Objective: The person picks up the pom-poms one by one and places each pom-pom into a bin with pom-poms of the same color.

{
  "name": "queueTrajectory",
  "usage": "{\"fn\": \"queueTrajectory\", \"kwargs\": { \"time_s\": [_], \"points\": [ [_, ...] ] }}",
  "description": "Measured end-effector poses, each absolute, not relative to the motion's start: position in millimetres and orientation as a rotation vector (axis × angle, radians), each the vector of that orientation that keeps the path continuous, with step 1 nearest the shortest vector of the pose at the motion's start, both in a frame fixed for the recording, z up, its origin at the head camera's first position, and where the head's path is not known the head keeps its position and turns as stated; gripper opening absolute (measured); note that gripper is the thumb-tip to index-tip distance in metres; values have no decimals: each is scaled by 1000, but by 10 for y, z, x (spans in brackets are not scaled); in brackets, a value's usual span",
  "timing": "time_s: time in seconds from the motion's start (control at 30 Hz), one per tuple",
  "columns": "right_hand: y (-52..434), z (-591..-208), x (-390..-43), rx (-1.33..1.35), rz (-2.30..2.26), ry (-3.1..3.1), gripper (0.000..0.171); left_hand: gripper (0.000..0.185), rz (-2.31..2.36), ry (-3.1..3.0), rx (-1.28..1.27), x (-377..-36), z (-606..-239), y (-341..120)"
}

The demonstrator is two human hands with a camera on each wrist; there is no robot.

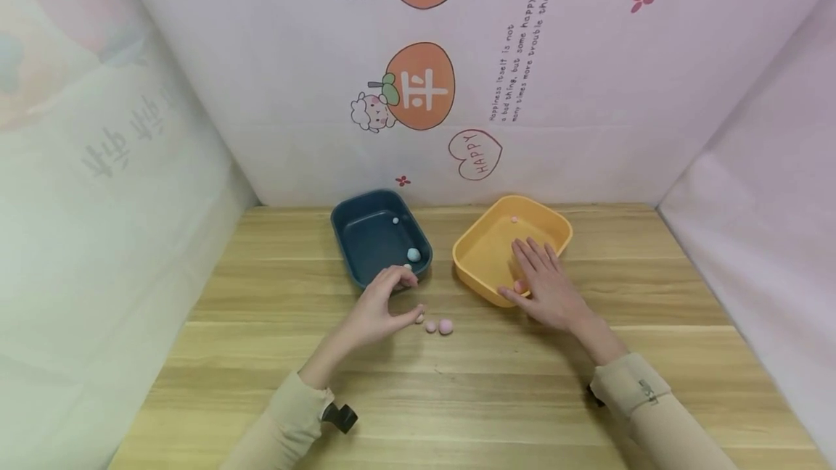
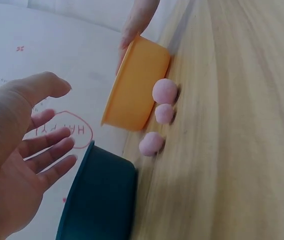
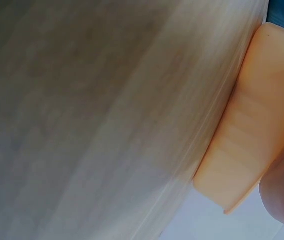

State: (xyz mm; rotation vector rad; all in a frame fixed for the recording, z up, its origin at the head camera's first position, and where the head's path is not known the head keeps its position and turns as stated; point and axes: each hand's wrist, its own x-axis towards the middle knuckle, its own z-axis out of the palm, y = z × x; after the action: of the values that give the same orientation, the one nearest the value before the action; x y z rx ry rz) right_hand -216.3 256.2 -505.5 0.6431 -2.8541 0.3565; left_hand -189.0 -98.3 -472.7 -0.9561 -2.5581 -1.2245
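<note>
My left hand (image 1: 382, 310) hovers over the near edge of the dark blue tray (image 1: 349, 260), thumb and fingers spread apart with nothing between them. Below its thumb, three pink balls lie on the table, the largest pink ball (image 1: 445, 326) at the right end. Inside the blue tray are a light blue ball (image 1: 414, 254) and smaller pale balls. My right hand (image 1: 548, 289) reaches over the yellow tray (image 1: 480, 285), fingers straight. Between its thumb and forefinger shows a pink ball (image 1: 519, 286); whether they touch it is unclear. A tiny pink ball (image 1: 514, 219) sits farther back in that tray.
Both trays stand side by side on a wooden table (image 1: 522, 397), close to a printed white cloth (image 1: 575, 136) hanging behind. More white cloth closes off the left and right sides. A gap of bare wood separates the trays.
</note>
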Motion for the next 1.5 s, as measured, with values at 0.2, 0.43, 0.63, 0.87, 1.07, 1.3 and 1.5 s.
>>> {"fn": "queueTrajectory", "kwargs": {
  "time_s": [0.2, 0.43, 0.63, 0.87, 1.07, 1.3, 1.5],
  "points": [
    [2579, -5049, -2163, 632, 343, -2855, 93, 37, -1260, -2591, -972, -1794, -4802, -1062],
    [2579, -5048, -2168, 638, 343, -2868, 93, 38, -1273, -2718, -948, -1698, -4900, -1113],
    [2569, -5056, -2186, 638, 350, -2880, 94, 39, -1259, -2800, -866, -1685, -5006, -1125],
    [2582, -5067, -2187, 636, 356, -2868, 94, 39, -1140, -2862, -794, -1746, -5158, -1046],
    [2581, -5063, -2183, 646, 349, -2855, 94, 34, -1092, -2849, -765, -1817, -5230, -975],
    [2577, -5059, -2188, 645, 342, -2866, 94, 26, -1063, -2820, -781, -1868, -5256, -900],
    [2583, -5061, -2188, 642, 341, -2870, 94, 21, -1000, -2845, -767, -1871, -5282, -863]
  ]
}}
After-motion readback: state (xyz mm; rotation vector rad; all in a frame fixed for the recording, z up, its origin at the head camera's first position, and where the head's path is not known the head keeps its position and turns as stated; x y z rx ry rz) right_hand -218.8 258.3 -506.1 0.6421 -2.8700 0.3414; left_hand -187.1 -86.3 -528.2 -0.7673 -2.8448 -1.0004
